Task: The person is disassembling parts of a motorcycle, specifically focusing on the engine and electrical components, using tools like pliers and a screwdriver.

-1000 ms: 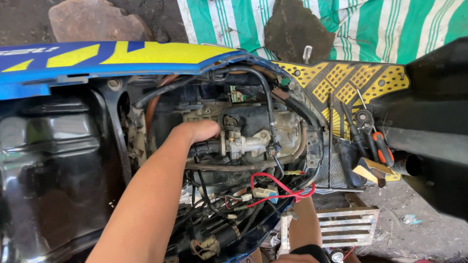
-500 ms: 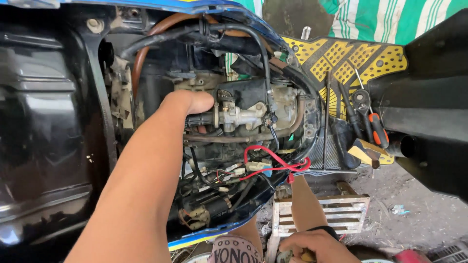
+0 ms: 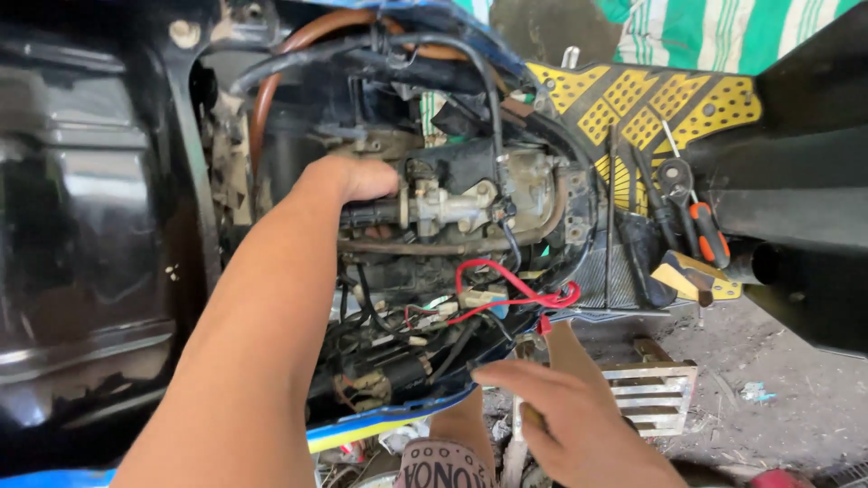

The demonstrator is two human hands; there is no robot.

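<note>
Carburetor point(image 3: 448, 206) in open scooter engine bay, left hand point(image 3: 354, 181) on it.

Left arm runs up from lower left, forearm straight, wrist bent in; fingers curled out of sight behind the black hose end beside the grey metal carburetor, so grip cannot be told. Right hand point(image 3: 565, 420) low at frame bottom, below the blue body edge, fingers loosely extended leftward, thumb over a thin wooden handle point(image 3: 533, 417); closure on it not clear. Red wire point(image 3: 506, 289) loops below the carburetor. Screwdrivers and a wrench point(image 3: 676, 185) lie on the yellow footboard point(image 3: 633, 95), right.
</note>
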